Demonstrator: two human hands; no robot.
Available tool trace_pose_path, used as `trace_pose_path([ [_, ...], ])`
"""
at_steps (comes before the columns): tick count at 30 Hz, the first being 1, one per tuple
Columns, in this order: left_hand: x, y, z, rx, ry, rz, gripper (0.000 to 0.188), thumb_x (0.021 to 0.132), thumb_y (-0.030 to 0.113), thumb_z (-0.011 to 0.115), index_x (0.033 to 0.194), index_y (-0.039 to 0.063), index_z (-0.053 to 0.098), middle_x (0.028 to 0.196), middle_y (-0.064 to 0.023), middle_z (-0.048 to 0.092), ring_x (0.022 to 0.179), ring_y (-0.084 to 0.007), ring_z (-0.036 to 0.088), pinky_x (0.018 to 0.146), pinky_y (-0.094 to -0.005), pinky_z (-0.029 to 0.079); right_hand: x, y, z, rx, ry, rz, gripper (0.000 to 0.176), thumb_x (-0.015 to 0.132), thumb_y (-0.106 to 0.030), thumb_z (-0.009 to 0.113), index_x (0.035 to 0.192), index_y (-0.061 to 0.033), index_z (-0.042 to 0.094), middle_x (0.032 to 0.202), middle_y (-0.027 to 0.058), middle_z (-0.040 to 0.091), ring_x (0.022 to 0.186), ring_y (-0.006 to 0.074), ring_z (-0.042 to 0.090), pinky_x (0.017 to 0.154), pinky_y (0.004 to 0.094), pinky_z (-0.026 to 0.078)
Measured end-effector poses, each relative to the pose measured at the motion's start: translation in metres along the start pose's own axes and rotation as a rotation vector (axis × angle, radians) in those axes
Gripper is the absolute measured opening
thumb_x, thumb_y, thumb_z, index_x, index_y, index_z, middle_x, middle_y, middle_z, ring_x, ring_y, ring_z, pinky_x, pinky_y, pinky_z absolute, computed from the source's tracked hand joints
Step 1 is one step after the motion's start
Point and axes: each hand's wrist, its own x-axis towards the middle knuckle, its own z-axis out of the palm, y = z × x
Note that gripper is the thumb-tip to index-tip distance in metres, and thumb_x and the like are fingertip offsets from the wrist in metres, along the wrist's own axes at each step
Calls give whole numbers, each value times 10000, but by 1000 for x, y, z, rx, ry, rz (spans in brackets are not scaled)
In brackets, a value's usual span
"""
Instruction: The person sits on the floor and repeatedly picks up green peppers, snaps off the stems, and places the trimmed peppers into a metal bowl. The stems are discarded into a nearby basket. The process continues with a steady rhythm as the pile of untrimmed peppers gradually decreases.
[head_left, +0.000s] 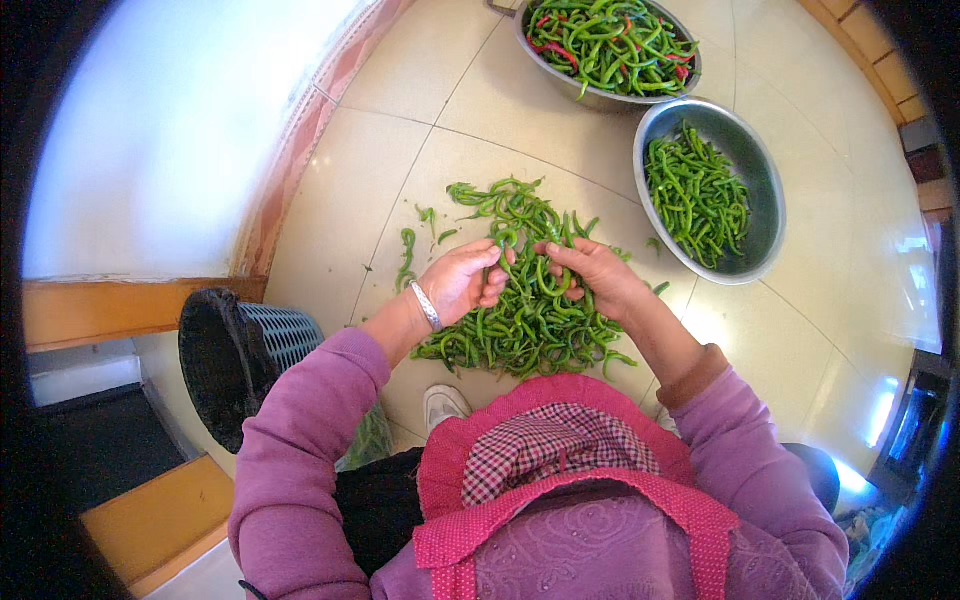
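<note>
My left hand (466, 276), with a silver bracelet at the wrist, pinches a curled green chili pepper (507, 238) between thumb and fingers. Just to the right, my right hand (596, 276) hovers with thumb and index finger drawn together. Whether anything small sits in that pinch cannot be made out. A curved pepper (553, 283) shows beside its lower fingers, and I cannot tell if they touch it. Beneath both hands a heap of green chili peppers (517, 337) spreads over the tiled floor (390, 161).
A metal basin (759, 251) part-filled with green peppers stands at the right. Behind it, another metal basin (534, 58) is heaped with green and red ones. A plastic basket bin (281, 330) lined with a black bag is at the left, near a clear bag (369, 442).
</note>
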Motion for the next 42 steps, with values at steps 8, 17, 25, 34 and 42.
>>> trace_pose_path([
  [8, -6, -2, 24, -25, 21, -143, 221, 913, 293, 509, 937, 77, 550, 716, -17, 519, 594, -121, 469, 474, -247, 316, -8, 1, 26, -27, -120, -134, 253, 863, -193, 614, 1104, -115, 613, 710, -57, 533, 544, 40, 381, 489, 195, 317],
  [17, -12, 9, 17, 334, 8, -127, 234, 921, 252, 466, 892, 39, 558, 671, 0, 473, 565, -87, 392, 445, -223, 292, -8, -7, 24, -507, 120, -528, 227, 831, -204, 660, 990, -43, 638, 765, -1, 623, 740, 53, 529, 697, 229, 444],
  [25, -12, 1, 25, 698, 110, -117, 255, 908, 272, 393, 920, 75, 554, 702, 15, 485, 572, -67, 424, 460, -223, 344, -7, -1, 29, -302, 97, -266, 287, 856, -327, 632, 936, -52, 638, 571, -48, 494, 495, 41, 410, 450, 228, 341],
  [34, 0, -19, 25, 1064, 421, 318, 242, 857, 183, 377, 729, 25, 508, 571, -43, 460, 530, -150, 445, 512, -325, 378, -8, 6, 39, -427, 244, -359, 287, 862, -311, 622, 900, -27, 601, 629, 13, 524, 557, 76, 449, 500, 238, 378],
  [42, -19, 1, 14, 409, 308, 132, 128, 861, 118, 423, 853, 59, 536, 624, 25, 464, 493, -62, 387, 413, -199, 299, -7, 5, 18, -512, 159, -15, 367, 859, -367, 593, 854, -2, 556, 649, 89, 547, 553, 181, 512, 522, 302, 422],
])
